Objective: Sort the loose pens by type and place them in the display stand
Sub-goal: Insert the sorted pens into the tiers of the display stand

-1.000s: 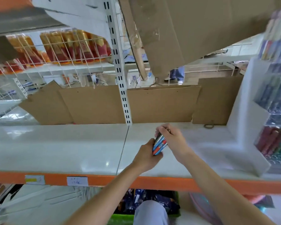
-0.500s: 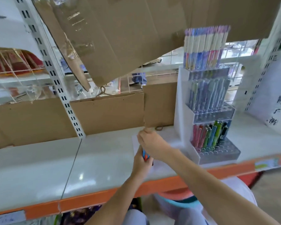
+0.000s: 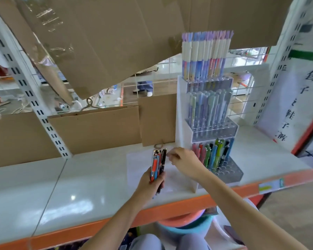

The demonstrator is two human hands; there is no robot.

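Note:
My left hand (image 3: 148, 183) grips a bundle of loose pens (image 3: 157, 164) upright above the shelf, red, blue and black barrels showing. My right hand (image 3: 183, 162) hovers just right of the pen tops, its fingertips curled together close to the black pen; whether it pinches anything is unclear. To the right stands the white tiered display stand (image 3: 181, 123). Its top tier holds lilac-capped pens (image 3: 206, 56), the middle tier pastel pens (image 3: 208, 109), the bottom tier several coloured pens (image 3: 213, 156) behind open holes (image 3: 228, 171).
The white shelf (image 3: 90, 179) has an orange front edge (image 3: 172, 210). Cardboard sheets (image 3: 98, 42) hang low overhead and line the shelf's back. A slotted upright post (image 3: 49, 127) stands at the left. Stacked plastic basins (image 3: 184, 224) sit below the shelf.
The view has swung right and the display stand has come fully into sight. My right hand has come off the bundle and moved right; my left hand now holds the pens upright.

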